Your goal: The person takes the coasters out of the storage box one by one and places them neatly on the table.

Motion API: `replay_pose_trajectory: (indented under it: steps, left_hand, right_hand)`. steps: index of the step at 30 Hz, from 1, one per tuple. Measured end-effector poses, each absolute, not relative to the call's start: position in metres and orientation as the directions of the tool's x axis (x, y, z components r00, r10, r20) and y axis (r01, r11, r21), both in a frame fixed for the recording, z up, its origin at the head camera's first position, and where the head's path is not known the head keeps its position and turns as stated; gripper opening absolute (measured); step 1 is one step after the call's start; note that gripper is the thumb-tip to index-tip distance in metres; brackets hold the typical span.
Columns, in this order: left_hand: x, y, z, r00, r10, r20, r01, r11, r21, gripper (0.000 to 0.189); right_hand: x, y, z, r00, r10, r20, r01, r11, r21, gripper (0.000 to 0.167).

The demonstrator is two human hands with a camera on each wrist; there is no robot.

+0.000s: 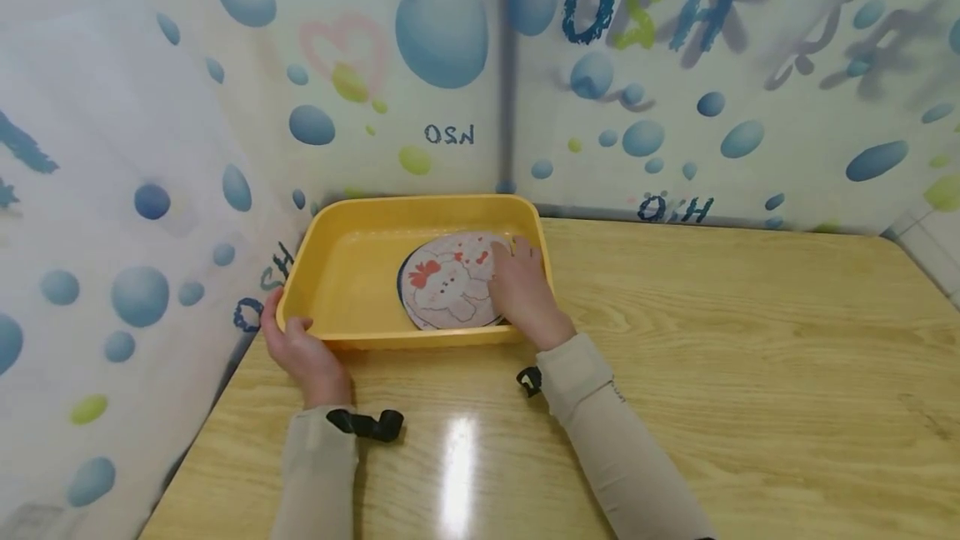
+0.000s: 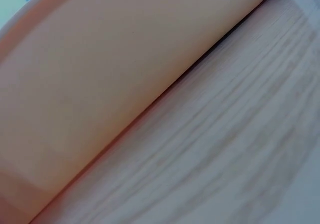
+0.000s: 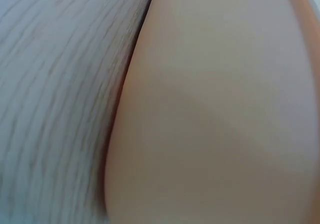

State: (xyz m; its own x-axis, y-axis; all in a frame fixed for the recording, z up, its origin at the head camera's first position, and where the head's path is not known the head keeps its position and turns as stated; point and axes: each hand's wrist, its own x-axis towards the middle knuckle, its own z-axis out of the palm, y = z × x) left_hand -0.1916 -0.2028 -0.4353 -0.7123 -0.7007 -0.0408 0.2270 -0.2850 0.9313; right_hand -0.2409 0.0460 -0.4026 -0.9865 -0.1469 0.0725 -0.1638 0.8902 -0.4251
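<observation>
A yellow plastic tray (image 1: 352, 273) with raised walls sits on the wooden table, near the left wall. Inside its right half lies a round mat (image 1: 450, 286), pale pink, printed with a cartoon rabbit wearing a red bow; a dark edge shows along its left side. My left hand (image 1: 303, 357) grips the tray's front left corner, thumb over the rim and fingers outside. Reaching over the front rim, my right hand (image 1: 521, 286) rests on the mat's right part with extended fingers. Both wrist views show the tray's outer wall close up, without the hands.
The wooden table (image 1: 750, 340) extends to the right of the tray. Behind it and at the left stand pale walls (image 1: 637, 82) printed with blue and green dots and letters. Black straps with small mounts (image 1: 367, 424) are on both wrists.
</observation>
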Motion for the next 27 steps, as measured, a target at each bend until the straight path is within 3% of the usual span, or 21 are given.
replay_pose_trajectory:
  steps: [4,8,20,27]
  left_hand:
    - [-0.1929,-0.2032,-0.437,-0.708,-0.705,-0.042,0.216,-0.273,0.937,0.051]
    - [-0.1939,-0.2032,-0.4373,-0.703,-0.71,-0.028,0.228,-0.262,0.938,0.051]
    - [-0.1931,-0.2067,-0.4406,-0.702,-0.712,-0.026,0.218,-0.249,0.944,0.051]
    - [-0.1953,-0.2056,-0.4413,-0.706,-0.708,-0.009,0.225,-0.236,0.945,0.052]
  right_hand:
    - [-0.2405,0.049,-0.403,-0.968,-0.167,0.186,-0.237,0.852,-0.467,0.047]
    - [-0.2396,0.0495,-0.4032,-0.959,-0.18,0.22,-0.263,0.854,-0.448,0.043]
    - [-0.2426,0.0432,-0.4049,-0.963,-0.2,0.182,-0.252,0.908,-0.336,0.033]
    - [-0.2441,0.0434,-0.4034,-0.984,-0.135,0.117,-0.171,0.9,-0.401,0.024]
